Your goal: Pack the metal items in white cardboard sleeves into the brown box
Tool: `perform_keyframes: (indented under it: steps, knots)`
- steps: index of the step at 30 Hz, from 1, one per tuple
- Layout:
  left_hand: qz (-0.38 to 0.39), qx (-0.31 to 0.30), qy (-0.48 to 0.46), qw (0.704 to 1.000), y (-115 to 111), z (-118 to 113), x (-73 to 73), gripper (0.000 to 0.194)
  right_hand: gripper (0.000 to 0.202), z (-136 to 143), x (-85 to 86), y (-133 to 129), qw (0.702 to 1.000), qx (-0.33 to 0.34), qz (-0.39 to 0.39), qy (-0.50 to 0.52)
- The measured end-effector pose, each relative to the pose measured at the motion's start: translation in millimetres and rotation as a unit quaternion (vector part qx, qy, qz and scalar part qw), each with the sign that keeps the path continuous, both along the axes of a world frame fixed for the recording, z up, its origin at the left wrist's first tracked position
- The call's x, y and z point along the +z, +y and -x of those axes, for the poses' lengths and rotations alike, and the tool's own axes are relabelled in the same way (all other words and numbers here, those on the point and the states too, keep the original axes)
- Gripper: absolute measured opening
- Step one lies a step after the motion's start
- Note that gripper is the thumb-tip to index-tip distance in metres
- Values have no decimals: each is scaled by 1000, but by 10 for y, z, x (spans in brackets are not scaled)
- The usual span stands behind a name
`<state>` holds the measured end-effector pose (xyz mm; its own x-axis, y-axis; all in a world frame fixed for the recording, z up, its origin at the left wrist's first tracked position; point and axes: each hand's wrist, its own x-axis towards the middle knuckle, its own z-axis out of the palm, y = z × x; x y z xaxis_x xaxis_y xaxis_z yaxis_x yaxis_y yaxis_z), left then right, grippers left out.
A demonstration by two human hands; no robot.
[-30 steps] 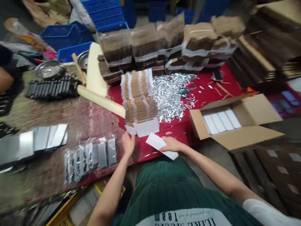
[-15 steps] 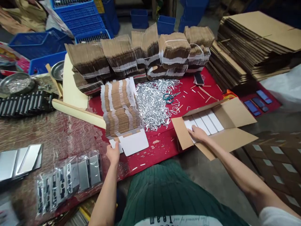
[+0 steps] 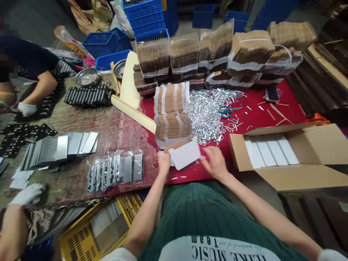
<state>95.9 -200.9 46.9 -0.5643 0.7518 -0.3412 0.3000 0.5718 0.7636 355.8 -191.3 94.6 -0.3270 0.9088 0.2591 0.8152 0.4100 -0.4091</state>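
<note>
My left hand pinches the left end of a flat white cardboard carton blank, which is tilted above the red cloth. My right hand is by the blank's right edge, fingers apart and slightly blurred; whether the thumb touches it I cannot tell. Just behind the blank lies a stack of folded brown-and-white carton blanks. A heap of small shiny metal pieces spreads beside that stack, with green-handled scissors on its right side. To the right stands an open cardboard box with several white cartons inside.
Bundled brown cardboard stacks line the back. Bagged metal parts and loose grey plates lie left. Two gloved hands of co-workers, one near and one farther back, are at far left. A yellow crate sits below.
My right hand has left the white cartons in the open box and come over beside the carton blank. My left hand has raised and tilted the blank. The view has swung left.
</note>
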Motion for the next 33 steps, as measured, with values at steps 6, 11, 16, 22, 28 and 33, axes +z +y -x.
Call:
perform_keyframes:
  steps: [6,11,16,22,28,33]
  knots:
    - [-2,-309,-314,898,-416,-50,449,42,46,624,-59,-220,960,178,212,-25]
    - [82,-395,-374,835,-706,350,470,49,54,822,105,-669,762,195,611,90]
    - [95,-426,-365,822,-861,421,117,61,34,963,272,-900,908,64,389,140]
    - [65,-467,-309,826,-836,509,157,58,41,633,109,-1026,923,16,359,137]
    - [92,-635,-261,721,-604,430,274,29,39,399,-270,-802,867,67,481,114]
    - [161,-713,-96,676,-427,166,138,9,27,479,-565,-383,837,178,516,37]
